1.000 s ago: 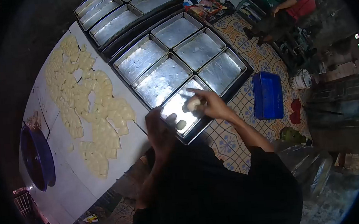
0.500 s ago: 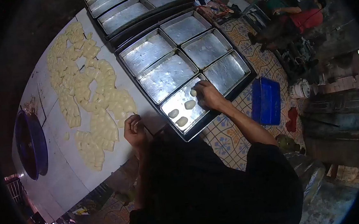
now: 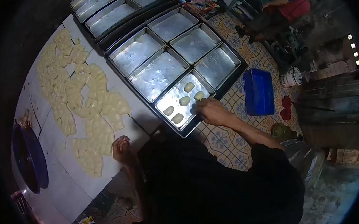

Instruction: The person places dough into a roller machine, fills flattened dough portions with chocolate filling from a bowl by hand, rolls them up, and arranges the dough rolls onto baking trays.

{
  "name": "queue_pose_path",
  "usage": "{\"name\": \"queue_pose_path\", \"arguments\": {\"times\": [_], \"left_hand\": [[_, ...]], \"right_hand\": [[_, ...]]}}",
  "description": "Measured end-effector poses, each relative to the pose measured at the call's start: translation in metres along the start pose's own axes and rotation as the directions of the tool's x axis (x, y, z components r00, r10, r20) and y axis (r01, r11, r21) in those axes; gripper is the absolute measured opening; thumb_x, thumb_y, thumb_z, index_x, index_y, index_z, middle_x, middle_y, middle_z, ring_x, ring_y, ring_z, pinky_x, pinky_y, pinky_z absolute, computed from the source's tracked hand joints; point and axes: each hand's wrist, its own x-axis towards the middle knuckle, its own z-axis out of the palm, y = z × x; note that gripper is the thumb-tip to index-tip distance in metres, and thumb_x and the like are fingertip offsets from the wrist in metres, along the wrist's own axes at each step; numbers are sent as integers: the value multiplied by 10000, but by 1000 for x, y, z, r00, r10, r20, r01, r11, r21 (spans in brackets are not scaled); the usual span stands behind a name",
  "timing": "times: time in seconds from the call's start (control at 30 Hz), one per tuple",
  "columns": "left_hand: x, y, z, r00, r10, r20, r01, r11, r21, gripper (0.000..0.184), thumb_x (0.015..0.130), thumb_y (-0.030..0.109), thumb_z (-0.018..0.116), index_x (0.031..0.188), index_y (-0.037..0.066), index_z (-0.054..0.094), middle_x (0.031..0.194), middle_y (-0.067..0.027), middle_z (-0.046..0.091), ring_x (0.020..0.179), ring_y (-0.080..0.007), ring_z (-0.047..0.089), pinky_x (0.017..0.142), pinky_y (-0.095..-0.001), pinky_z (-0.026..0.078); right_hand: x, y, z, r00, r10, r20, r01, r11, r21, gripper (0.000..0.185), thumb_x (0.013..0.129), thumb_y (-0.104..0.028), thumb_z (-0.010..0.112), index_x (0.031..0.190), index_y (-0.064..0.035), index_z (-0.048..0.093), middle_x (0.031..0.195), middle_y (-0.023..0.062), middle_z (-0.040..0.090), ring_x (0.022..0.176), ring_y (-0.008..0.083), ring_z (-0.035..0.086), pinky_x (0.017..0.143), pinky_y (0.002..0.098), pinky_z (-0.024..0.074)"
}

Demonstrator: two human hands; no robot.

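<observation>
My right hand [image 3: 213,111] is over the near compartment of the metal baking pan [image 3: 161,106]. Its fingers are pinched at a small pale dough ball [image 3: 199,96]. More dough balls lie in this compartment: one [image 3: 189,87] farther up, one [image 3: 184,101] beside it, and two greyer-looking ones [image 3: 168,110] toward the near left corner. My left hand [image 3: 122,150] is curled at the table edge, close to the cut dough pieces [image 3: 100,131]. What lies inside its fingers, if anything, is hidden.
Bare pan compartments [image 3: 158,74] stretch away from me, with another set of pans [image 3: 114,18] behind. A purple basin [image 3: 29,158] stands on the white table [image 3: 64,172]. Right, on the tiled floor, is a blue crate [image 3: 259,91]. A person [image 3: 292,7] sits at the back right.
The dough ball held earlier now rests in the compartment, and my right hand is at another one nearer me. My left hand shifted slightly left and nearer. The whole view has shifted somewhat.
</observation>
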Motion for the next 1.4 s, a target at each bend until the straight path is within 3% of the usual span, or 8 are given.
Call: {"name": "queue_pose_path", "arguments": {"times": [0.37, 0.5, 0.6, 0.87, 0.97, 1.0, 1.07, 1.4], "left_hand": [[2, 16, -9, 999, 9, -40, -6, 996, 86, 121, 842, 18, 567, 943, -43, 595, 866, -120, 639, 772, -187, 617, 697, -285, 509], [-2, 26, -3, 993, 116, 27, -119, 956, 268, 109, 838, -14, 554, 938, -29, 597, 871, -99, 635, 783, -170, 601, 728, -279, 493], [-4, 36, 16, 967, 202, 153, -248, 881, 402, 131, 781, -40, 582, 907, -14, 609, 879, -95, 637, 833, -209, 621, 770, -314, 495], [-12, 68, 124, 537, 395, 746, -808, 494, 320, 119, 724, 21, 640, 830, 66, 613, 816, -111, 599, 870, -285, 574, 780, -379, 453], [-18, 51, 161, 446, 379, 811, -891, 277, 360, 48, 727, 76, 630, 771, 83, 613, 790, -95, 600, 840, -260, 561, 741, -379, 429], [-15, 38, 170, 440, 310, 843, -898, 175, 404, 27, 728, 95, 622, 751, 86, 615, 773, -89, 598, 814, -251, 555, 713, -377, 420], [-10, 21, 177, 388, 210, 897, -914, -33, 403, 70, 724, 137, 584, 677, 93, 612, 696, -77, 579, 731, -220, 528, 636, -364, 380], [-7, 7, 185, 508, 109, 854, -860, 11, 510, 164, 613, 168, 688, 703, 77, 585, 709, -81, 536, 744, -241, 548, 620, -362, 420]], "right_hand": [[12, 17, -9, 979, 84, 185, -115, 980, 165, 211, 749, -97, 628, 958, -85, 648, 911, 121, 625, 896, 314, 609, 783, 422, 496], [46, 19, -12, 980, 21, -200, -4, 997, 81, 314, 746, -6, 631, 1060, -22, 643, 1038, 166, 621, 1033, 350, 564, 897, 407, 474], [61, 57, 17, 996, 82, 31, -84, 991, 99, 264, 728, -30, 612, 990, -28, 645, 955, 195, 603, 955, 362, 562, 850, 431, 479], [43, 37, 10, 974, 84, -211, -97, 994, -56, 375, 786, -92, 617, 1161, -86, 618, 1286, 201, 513, 1114, 383, 529, 930, 402, 478], [36, 21, 1, 972, 236, -7, -226, 938, 262, 364, 804, -108, 607, 1166, -68, 607, 1258, 202, 534, 1043, 352, 578, 900, 397, 496], [35, 12, -3, 993, -12, -119, 30, 988, 152, 299, 821, -121, 594, 1104, -27, 608, 1189, 185, 572, 966, 327, 609, 843, 411, 517], [37, 9, 23, 991, -68, -112, 78, 993, 86, 183, 814, -92, 572, 973, -7, 602, 1023, 151, 595, 914, 321, 607, 752, 432, 522], [46, 23, 36, 984, -170, 46, 161, 975, 154, 270, 688, 10, 605, 951, -23, 556, 991, 130, 525, 940, 335, 531, 791, 410, 486]]}}
